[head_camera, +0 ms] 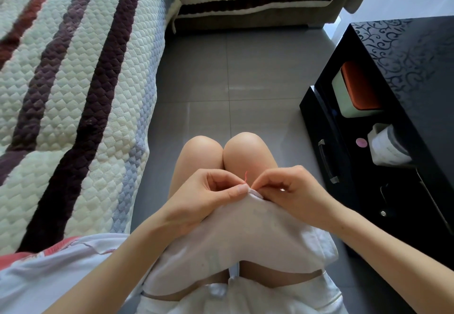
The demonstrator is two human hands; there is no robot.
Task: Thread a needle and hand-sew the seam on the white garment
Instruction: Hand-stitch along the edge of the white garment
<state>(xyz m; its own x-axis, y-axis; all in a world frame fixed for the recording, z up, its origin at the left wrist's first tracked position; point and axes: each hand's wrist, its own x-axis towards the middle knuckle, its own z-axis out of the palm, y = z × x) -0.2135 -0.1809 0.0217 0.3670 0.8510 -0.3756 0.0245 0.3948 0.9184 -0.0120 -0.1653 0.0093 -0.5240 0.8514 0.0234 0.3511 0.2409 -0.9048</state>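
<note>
Head view looks down on a seated person's lap, where the white garment (pixel 245 230) lies draped over both thighs, its upper edge lifted just short of the knees (pixel 228 149). The left hand (pixel 208 198) pinches that raised edge between thumb and forefinger, with the other fingers curled underneath the cloth. The right hand (pixel 292 191) meets it from the other side, fingers curled, and its fingertips nip the same edge, almost touching the left thumb. A short end of pink thread (pixel 246 176) stands up from the spot where the two hands meet. A needle cannot be made out there; it would be too small to tell.

To the left runs a quilted cover (pixel 73 92) with dark and grey stripes. A grey tiled floor (pixel 233 80) lies ahead. On the right stands a glossy black table (pixel 405 68); its open shelf holds an orange-and-white box (pixel 356 90) and a white paper roll (pixel 388 146).
</note>
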